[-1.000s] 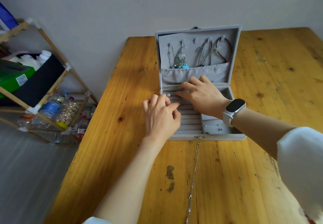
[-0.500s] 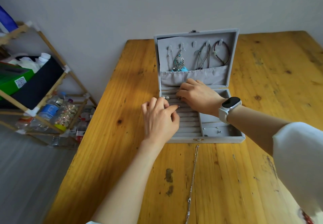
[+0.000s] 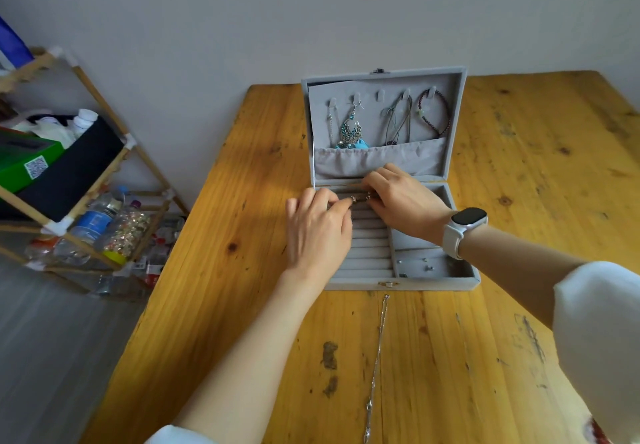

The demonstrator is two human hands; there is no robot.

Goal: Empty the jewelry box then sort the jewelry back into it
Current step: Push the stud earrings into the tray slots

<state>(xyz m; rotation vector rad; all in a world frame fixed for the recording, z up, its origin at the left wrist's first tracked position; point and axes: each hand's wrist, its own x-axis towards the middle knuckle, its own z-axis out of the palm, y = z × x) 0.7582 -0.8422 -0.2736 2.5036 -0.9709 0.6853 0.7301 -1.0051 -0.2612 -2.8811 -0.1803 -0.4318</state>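
Most jewelry is judged already sorted: earrings (image 3: 351, 130), cords (image 3: 398, 121) and a bead bracelet (image 3: 434, 114) are seen hung on the lid hooks of the jewelry box (image 3: 450, 279), open at 12 o'clock on the bench (image 3: 519, 166). Small studs (image 3: 420, 265) are seen in the box's 4 o'clock compartment. A small ring-like piece (image 3: 360, 197) is pinched between fingers of the left hand (image 3: 317, 228) and right hand (image 3: 405, 201) over the top ring slots; seating cannot be told. One chain (image 3: 377, 364) is left on the bench at 6 o'clock, just clear of the box front. Remaining, by estimate: seat this piece, stow the chain.
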